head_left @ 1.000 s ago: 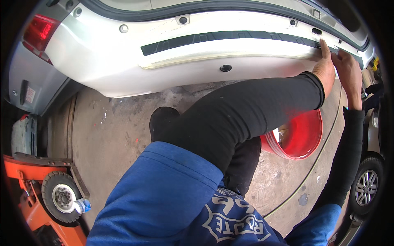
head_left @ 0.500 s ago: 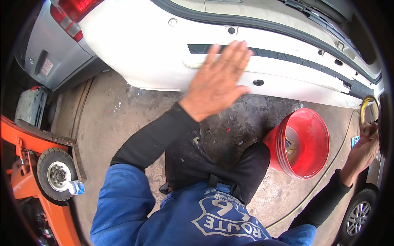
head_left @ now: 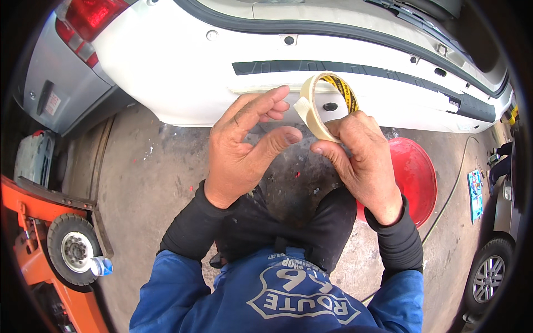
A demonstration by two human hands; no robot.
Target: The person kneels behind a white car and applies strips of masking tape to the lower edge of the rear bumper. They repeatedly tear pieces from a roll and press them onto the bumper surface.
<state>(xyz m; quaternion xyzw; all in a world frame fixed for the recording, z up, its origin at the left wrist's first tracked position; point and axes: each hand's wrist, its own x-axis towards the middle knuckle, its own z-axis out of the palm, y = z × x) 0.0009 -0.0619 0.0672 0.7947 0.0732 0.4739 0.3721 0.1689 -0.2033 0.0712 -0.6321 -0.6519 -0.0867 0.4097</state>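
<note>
My right hand [head_left: 363,161] grips a roll of cream masking tape [head_left: 315,111] by its lower side, thumb and fingers around the ring. The roll's core is yellow and black, and a loose tape end sticks out toward my left hand. Just left of the roll is my left hand [head_left: 247,139], its thumb and fingers apart with nothing between them. Beyond both hands stretches a white car bumper [head_left: 183,72]. A black step strip [head_left: 311,66] runs along its top, with a pale strip of tape along the edge below.
A red bucket [head_left: 413,177] stands on the concrete floor behind my right forearm. To the left is an orange wheeled machine [head_left: 22,205] with a black tyre. A hose [head_left: 452,200] trails at the right, near a blue case [head_left: 475,194] and another car's wheel [head_left: 488,275].
My left hand has lifted off the bumper and drawn back. My right hand has brought the tape roll from the far right to the middle.
</note>
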